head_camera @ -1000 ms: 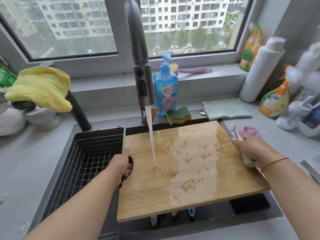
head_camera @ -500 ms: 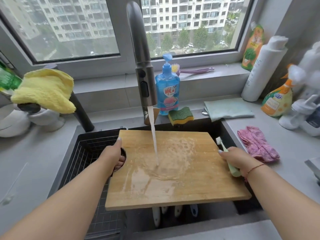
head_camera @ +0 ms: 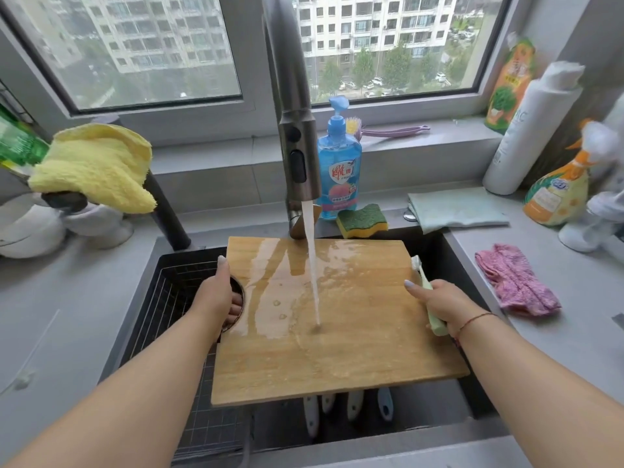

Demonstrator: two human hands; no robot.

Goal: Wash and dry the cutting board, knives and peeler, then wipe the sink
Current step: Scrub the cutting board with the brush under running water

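Observation:
A wet wooden cutting board is held flat over the dark sink under the running faucet; water lands near its middle. My left hand grips the board's left edge with fingers through its round handle hole. My right hand holds the right edge and also grips a pale green toothbrush, bristles pointing away. Below the board's near edge, several white and blue handles of knives or a peeler stick out; their blades are hidden.
A wire rack fills the sink's left part. Behind the sink stand a blue soap bottle and a yellow-green sponge. A green cloth, a pink cloth and spray bottles lie right. A yellow cloth hangs left.
The board has shifted left and toward the back under the stream, and the water has spread wider over its surface. Both hands kept their hold on its edges.

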